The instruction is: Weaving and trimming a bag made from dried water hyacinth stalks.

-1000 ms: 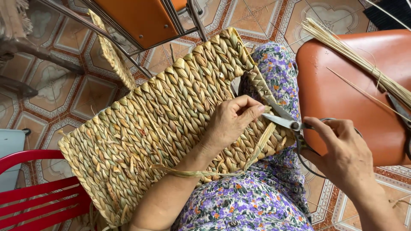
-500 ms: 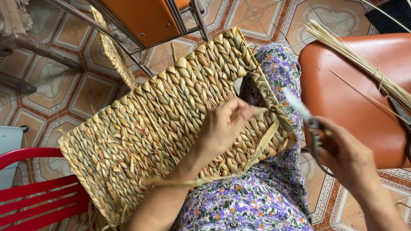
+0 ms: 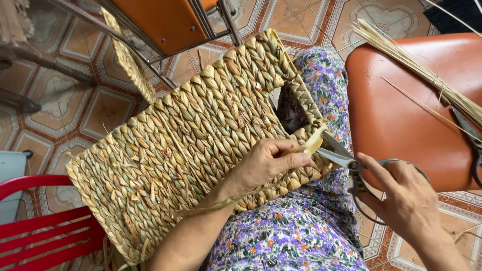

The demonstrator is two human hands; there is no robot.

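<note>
1. At nine o'clock we see a red plastic chair point(image 3: 35, 236) beside our knee.
2. Across our lap lies the woven seagrass basket point(image 3: 191, 145), tilted from seven o'clock up toward one o'clock.
3. Our left hand point(image 3: 266, 163) rests on the basket's near edge, fingers closed, pinching a loose flat strand point(image 3: 310, 145) at its tip.
4. Our right hand point(image 3: 406, 200), at four o'clock, is closed through the loops of the scissors point(image 3: 346, 159), whose blades meet that strand.
5. At two o'clock an orange seat point(image 3: 401, 115) carries a bundle of pale straw point(image 3: 416, 68).
</note>
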